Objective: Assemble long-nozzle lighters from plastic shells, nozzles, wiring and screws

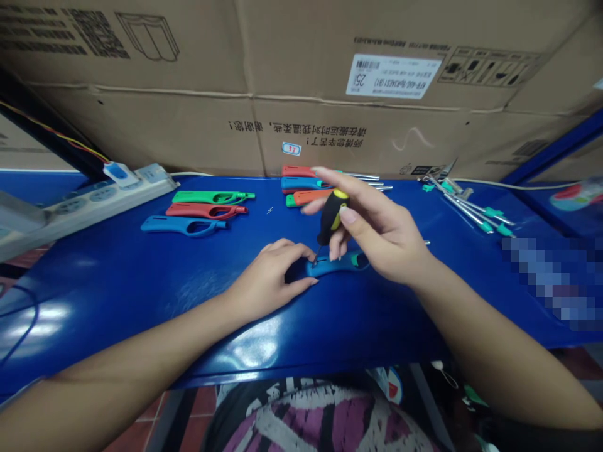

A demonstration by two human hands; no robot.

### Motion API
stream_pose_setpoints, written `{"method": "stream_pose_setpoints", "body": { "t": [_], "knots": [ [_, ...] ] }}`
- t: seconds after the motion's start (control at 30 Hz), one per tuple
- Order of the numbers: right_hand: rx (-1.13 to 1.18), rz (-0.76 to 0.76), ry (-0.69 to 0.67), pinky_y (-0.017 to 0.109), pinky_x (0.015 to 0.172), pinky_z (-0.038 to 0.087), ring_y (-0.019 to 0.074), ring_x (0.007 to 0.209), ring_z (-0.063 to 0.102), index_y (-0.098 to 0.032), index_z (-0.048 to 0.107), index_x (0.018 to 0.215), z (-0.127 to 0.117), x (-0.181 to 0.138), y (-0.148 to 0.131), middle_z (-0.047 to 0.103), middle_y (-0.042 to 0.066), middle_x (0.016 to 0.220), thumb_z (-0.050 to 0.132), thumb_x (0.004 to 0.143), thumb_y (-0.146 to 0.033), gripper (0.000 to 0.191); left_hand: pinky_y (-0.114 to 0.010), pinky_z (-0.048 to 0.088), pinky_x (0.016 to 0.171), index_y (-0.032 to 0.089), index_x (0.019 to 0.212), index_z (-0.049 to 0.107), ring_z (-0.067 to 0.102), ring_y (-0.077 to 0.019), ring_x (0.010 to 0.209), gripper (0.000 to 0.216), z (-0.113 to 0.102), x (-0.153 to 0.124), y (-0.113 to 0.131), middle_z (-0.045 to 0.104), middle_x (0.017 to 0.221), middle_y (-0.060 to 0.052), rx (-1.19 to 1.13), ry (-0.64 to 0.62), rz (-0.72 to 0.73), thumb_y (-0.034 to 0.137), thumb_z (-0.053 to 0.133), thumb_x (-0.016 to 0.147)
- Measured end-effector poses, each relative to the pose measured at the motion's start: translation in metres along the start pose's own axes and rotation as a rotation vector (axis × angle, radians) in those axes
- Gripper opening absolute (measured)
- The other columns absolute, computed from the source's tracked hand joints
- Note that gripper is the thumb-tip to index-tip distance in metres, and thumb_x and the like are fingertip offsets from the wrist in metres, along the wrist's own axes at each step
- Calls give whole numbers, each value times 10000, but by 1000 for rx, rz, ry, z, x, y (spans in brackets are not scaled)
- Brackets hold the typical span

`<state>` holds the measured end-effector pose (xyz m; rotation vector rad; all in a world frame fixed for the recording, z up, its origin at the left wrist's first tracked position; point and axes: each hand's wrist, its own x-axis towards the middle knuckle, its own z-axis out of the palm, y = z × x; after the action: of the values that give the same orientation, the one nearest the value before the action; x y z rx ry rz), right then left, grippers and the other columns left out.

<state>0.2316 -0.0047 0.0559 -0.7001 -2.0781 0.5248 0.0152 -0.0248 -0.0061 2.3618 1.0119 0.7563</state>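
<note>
A blue plastic lighter casing (336, 263) lies flat on the glossy blue table (141, 295) in front of me. My left hand (271, 276) rests on the table with thumb and fingers pinching the casing's left end. My right hand (372, 229) is closed around a small black and yellow screwdriver (332, 216), held nearly upright with its tip down on the casing's left end.
Green, red and blue casing halves (202, 210) lie at the back left. Assembled red, blue and orange lighters (306, 185) sit behind my right hand. Metal tubes with teal ends (475, 210) lie at right. A power strip (89, 201) and cardboard boxes (301, 81) bound the back.
</note>
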Motion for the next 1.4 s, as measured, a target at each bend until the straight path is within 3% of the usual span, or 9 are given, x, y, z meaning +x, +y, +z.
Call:
{"method": "stream_pose_setpoints", "body": {
  "t": [0.13,0.27,0.47,0.63,0.8,0.97,1.13,1.3,1.4],
  "knots": [
    [-189,-185,175,319,753,612,179,847,700,-252,670,1207,-3,1,8,727,47,1114,674,934,-357,292,-407,475,970,222,1082,605,609,-226,1068,239,0,0,0,704,1088,-25,-3,-6,5,289,725,886],
    [-176,-144,52,383,872,596,211,1046,681,-239,512,1433,-5,2,6,656,87,1302,428,1050,-298,397,-401,478,955,221,1089,601,605,-224,1055,244,0,0,0,702,1077,-25,7,-3,8,295,723,890],
    [-259,-269,115,336,794,606,202,912,703,-234,669,1219,-2,0,-5,740,64,1094,666,939,-357,306,-391,478,937,229,1116,597,614,-229,1046,274,1,-1,-1,702,1094,-28,41,11,27,300,728,886],
    [-80,-105,-7,314,757,607,158,900,708,-222,490,1453,-3,-1,-8,680,80,1268,369,1065,-255,408,-376,476,942,227,1099,592,609,-218,1038,267,0,-1,-1,694,1068,-20,24,11,12,293,732,883],
    [-271,-271,114,324,797,599,195,905,701,-229,697,1179,-10,0,-5,746,58,1027,670,935,-314,260,-387,467,966,235,1109,588,608,-222,1072,262,0,-1,-1,697,1117,-19,16,-3,16,298,722,893],
    [-115,-125,-46,334,760,610,177,905,696,-249,444,1495,-8,0,-4,653,93,1315,428,1036,-278,461,-394,479,936,230,1100,587,609,-225,1043,251,1,-1,-1,688,1084,-26,22,-9,1,298,718,896],
    [-223,-280,114,309,784,590,193,896,691,-195,684,1193,-5,0,-4,738,79,1081,715,898,-330,327,-391,490,916,226,1114,596,612,-228,1015,269,1,-2,-1,689,1063,-34,45,12,30,296,726,890],
    [34,-106,-87,272,664,585,134,788,693,-243,439,1499,-3,-2,-6,683,77,1274,371,1066,-301,442,-395,478,937,221,1098,595,609,-225,1036,252,0,-2,-1,689,1080,-28,25,1,9,284,722,890],
    [-37,-143,-6,253,621,564,119,676,665,-240,561,1393,-1,-3,-3,742,44,1075,515,1024,-337,384,-396,473,950,226,1101,596,611,-231,1067,254,1,-2,-1,691,1108,-30,33,6,14,293,721,891]
  ]
}}
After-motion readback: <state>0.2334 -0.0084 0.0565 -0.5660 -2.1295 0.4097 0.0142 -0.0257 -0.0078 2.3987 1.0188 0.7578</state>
